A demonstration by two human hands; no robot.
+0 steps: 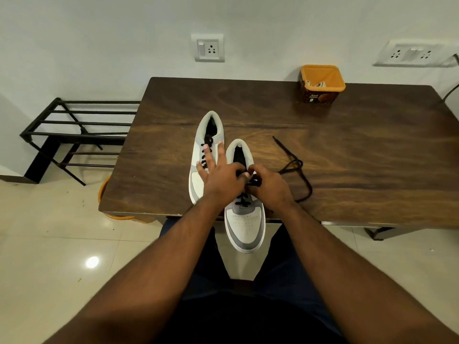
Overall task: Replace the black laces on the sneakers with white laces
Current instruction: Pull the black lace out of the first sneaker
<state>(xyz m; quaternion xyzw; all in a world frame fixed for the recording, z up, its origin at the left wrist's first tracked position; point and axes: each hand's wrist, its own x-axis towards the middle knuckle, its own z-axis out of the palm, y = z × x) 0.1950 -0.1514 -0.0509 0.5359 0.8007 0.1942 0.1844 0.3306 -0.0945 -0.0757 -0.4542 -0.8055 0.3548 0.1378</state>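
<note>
Dark wooden table (347,150) fills mid scene, far edge against a white wall. Black metal rack (74,130) stands on the floor left of the table. Two grey-white sneakers lie side by side near the table's near edge, toes toward the person: left sneaker (198,180) fully on the table, black laces still threaded; right sneaker (244,227) with its toe hanging over the near edge. Left hand (221,177) over both shoes, three fingers spread straight across the left sneaker, thumb and forefinger pinching at the right sneaker's eyelets. Right hand (268,184) curled, pinching the black lace (301,180) at the same spot; the loosened lace trails right in a loop on the table. Orange tub (321,83) far right on the table holds white laces (315,83).
</note>
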